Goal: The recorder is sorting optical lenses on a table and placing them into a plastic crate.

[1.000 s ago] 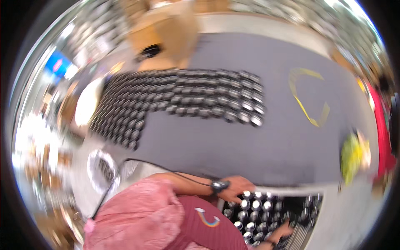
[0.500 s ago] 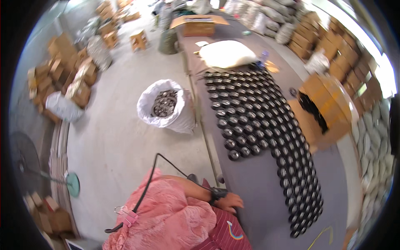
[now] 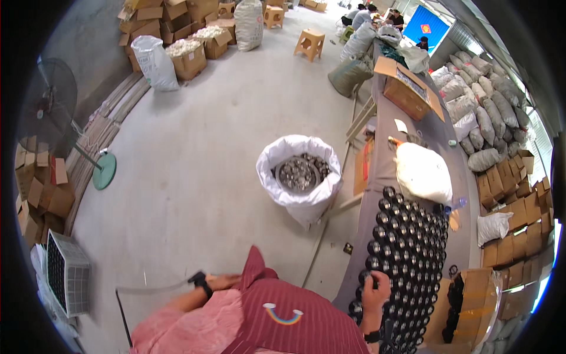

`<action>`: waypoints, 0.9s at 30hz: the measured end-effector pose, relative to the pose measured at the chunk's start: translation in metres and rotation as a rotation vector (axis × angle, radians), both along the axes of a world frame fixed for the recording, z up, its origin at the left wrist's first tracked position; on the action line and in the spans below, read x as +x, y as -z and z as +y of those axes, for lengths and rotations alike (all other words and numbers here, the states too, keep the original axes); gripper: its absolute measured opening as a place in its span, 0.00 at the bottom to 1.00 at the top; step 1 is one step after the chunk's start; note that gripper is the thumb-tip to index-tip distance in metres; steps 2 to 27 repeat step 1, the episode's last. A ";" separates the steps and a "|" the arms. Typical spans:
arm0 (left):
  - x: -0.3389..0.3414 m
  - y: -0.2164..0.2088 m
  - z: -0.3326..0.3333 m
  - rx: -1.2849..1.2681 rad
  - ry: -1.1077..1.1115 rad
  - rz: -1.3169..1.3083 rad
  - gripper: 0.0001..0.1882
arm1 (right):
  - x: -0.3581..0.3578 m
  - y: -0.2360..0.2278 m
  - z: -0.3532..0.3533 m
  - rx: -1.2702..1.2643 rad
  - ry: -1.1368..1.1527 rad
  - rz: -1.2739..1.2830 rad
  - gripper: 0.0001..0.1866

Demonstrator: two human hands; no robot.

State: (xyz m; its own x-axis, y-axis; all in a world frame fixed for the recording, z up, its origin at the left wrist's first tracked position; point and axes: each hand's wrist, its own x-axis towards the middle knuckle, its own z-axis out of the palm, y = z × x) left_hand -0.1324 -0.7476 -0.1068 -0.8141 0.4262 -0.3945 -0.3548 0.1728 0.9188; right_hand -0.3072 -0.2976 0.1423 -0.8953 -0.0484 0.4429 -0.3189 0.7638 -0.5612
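Note:
My right hand [image 3: 376, 289] is over the left edge of the rows on the table, fingers bent and closed at a black round piece [image 3: 363, 275] with a shiny top. Many matching black round pieces [image 3: 407, 251] stand in close rows on the grey-covered table [image 3: 371, 203]. My left hand [image 3: 224, 281], with a black band at its wrist, is beside my dark red striped apron [image 3: 289, 307], away from the table. Its fingers are partly hidden against the cloth, so their state cannot be told.
A white sack [image 3: 318, 203] holding a basin of shiny pieces stands left of the table. A white bag [image 3: 421, 171] and an open carton [image 3: 407, 97] lie farther along it. Another carton [image 3: 477, 307] is at right. A fan [image 3: 104, 171] and grey crate [image 3: 76, 277] stand left.
My view has swung left, and my body is turned differently. My left hand has moved from the table edge to beside my apron. My right hand has come into view at the black pieces.

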 end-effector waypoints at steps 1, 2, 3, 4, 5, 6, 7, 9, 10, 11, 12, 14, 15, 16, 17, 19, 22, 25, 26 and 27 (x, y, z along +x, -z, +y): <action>-0.019 -0.004 -0.014 -0.013 -0.012 0.005 0.38 | -0.033 0.003 -0.019 0.007 -0.082 -0.006 0.07; -0.019 -0.004 -0.014 -0.013 -0.012 0.005 0.38 | -0.033 0.003 -0.019 0.007 -0.082 -0.006 0.07; -0.019 -0.004 -0.014 -0.013 -0.012 0.005 0.38 | -0.033 0.003 -0.019 0.007 -0.082 -0.006 0.07; -0.019 -0.004 -0.014 -0.013 -0.012 0.005 0.38 | -0.033 0.003 -0.019 0.007 -0.082 -0.006 0.07; -0.019 -0.004 -0.014 -0.013 -0.012 0.005 0.38 | -0.033 0.003 -0.019 0.007 -0.082 -0.006 0.07; -0.019 -0.004 -0.014 -0.013 -0.012 0.005 0.38 | -0.033 0.003 -0.019 0.007 -0.082 -0.006 0.07; -0.019 -0.004 -0.014 -0.013 -0.012 0.005 0.38 | -0.033 0.003 -0.019 0.007 -0.082 -0.006 0.07; -0.019 -0.004 -0.014 -0.013 -0.012 0.005 0.38 | -0.033 0.003 -0.019 0.007 -0.082 -0.006 0.07; -0.019 -0.004 -0.014 -0.013 -0.012 0.005 0.38 | -0.033 0.003 -0.019 0.007 -0.082 -0.006 0.07; -0.019 -0.004 -0.014 -0.013 -0.012 0.005 0.38 | -0.033 0.003 -0.019 0.007 -0.082 -0.006 0.07; -0.019 -0.004 -0.014 -0.013 -0.012 0.005 0.38 | -0.033 0.003 -0.019 0.007 -0.082 -0.006 0.07; -0.019 -0.004 -0.014 -0.013 -0.012 0.005 0.38 | -0.033 0.003 -0.019 0.007 -0.082 -0.006 0.07; -0.019 -0.004 -0.014 -0.013 -0.012 0.005 0.38 | -0.033 0.003 -0.019 0.007 -0.082 -0.006 0.07; -0.019 -0.004 -0.014 -0.013 -0.012 0.005 0.38 | -0.033 0.003 -0.019 0.007 -0.082 -0.006 0.07; -0.019 -0.004 -0.014 -0.013 -0.012 0.005 0.38 | -0.033 0.003 -0.019 0.007 -0.082 -0.006 0.07; -0.019 -0.004 -0.014 -0.013 -0.012 0.005 0.38 | -0.033 0.003 -0.019 0.007 -0.082 -0.006 0.07; -0.019 -0.004 -0.014 -0.013 -0.012 0.005 0.38 | -0.033 0.003 -0.019 0.007 -0.082 -0.006 0.07; -0.019 -0.004 -0.014 -0.013 -0.012 0.005 0.38 | -0.033 0.003 -0.019 0.007 -0.082 -0.006 0.07; -0.019 -0.004 -0.014 -0.013 -0.012 0.005 0.38 | -0.033 0.003 -0.019 0.007 -0.082 -0.006 0.07; -0.019 -0.004 -0.014 -0.013 -0.012 0.005 0.38 | -0.033 0.003 -0.019 0.007 -0.082 -0.006 0.07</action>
